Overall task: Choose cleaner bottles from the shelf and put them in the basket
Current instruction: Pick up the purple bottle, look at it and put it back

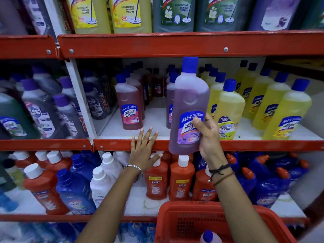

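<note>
Red metal edging (122, 144) runs along the front of the middle shelf, on which cleaner bottles are ranged in rows. At the far left, dark bottles with purple caps (42, 111) are packed together, blurred by the lens. Further right, a pink-red bottle (130, 109) with a blue cap is stood upright near the shelf front. Below and just right of it, the left hand (142, 151) is held flat with fingers spread apart, laid against the red edging and closed on nothing; a silver bangle (135, 168) is worn at its wrist. To the right, a purple bottle (189, 109) with a blue cap is gripped upright in front of the shelf by the right hand (208, 137), whose fingers are wrapped round the lower label. Dark thread bands (220, 171) are seen on that wrist. Yellow bottles (273, 106) fill the shelf at the right. At the bottom, a red basket (175, 223) is seen, with a blue-capped bottle (209, 237) inside.
</note>
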Tool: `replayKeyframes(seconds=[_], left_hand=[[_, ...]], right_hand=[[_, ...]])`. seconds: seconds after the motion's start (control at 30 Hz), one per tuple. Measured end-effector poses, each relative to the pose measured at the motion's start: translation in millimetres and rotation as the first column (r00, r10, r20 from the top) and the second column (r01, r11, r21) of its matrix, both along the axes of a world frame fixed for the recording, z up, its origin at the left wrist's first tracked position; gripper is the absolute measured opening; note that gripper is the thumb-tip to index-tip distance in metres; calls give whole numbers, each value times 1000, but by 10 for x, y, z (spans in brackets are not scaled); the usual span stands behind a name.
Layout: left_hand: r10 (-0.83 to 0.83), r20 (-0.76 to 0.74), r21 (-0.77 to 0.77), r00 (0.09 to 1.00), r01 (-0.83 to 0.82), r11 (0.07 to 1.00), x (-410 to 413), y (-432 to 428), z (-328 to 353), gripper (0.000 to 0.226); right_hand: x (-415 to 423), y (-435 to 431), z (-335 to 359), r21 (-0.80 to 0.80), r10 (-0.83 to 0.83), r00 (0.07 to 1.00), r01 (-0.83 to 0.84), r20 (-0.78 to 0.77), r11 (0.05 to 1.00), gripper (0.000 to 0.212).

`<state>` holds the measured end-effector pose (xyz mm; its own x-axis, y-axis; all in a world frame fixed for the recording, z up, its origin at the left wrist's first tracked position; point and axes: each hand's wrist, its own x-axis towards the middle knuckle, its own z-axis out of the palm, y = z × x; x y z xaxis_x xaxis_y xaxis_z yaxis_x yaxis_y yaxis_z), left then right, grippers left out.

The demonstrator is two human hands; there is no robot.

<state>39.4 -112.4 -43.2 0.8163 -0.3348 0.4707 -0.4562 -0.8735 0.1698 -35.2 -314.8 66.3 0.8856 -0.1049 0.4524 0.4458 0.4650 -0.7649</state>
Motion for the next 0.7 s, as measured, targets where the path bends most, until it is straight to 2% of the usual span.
replayKeyframes(seconds=[0.1, 0.2, 0.3, 0.37, 0.43, 0.5, 0.7], left_hand=[[0, 4, -5, 1000, 0, 1000, -9, -7, 8, 77], [-2, 6, -4, 1000, 2, 1000, -6, -3, 13, 77], [-4, 11, -1, 1000, 4, 1000, -6, -4, 7, 77], [-3, 22, -2, 1000, 3, 1000, 0, -7, -8, 79], [-1, 26, 1, 1000, 1, 1000, 11, -9, -18, 79], [4, 24, 6, 1000, -5, 1000, 20, -5, -21, 80], [-2, 23, 5, 1000, 2, 1000, 28, -5, -36, 80]], right_hand=[[83, 3, -63, 93, 220, 974, -215, -45, 972, 56], [94, 28, -143, 206, 452, 888, -428, -86, 880, 58], [110, 8, -212, 227, 533, 843, -507, -69, 832, 58], [122, -6, -213, 186, 487, 870, -468, -74, 864, 59], [160, -46, -182, 89, 331, 939, -323, -90, 942, 56], [215, -77, -94, 5, 188, 979, -188, -74, 982, 57], [521, -90, -13, -126, -9, 999, 4, -32, 992, 69]])
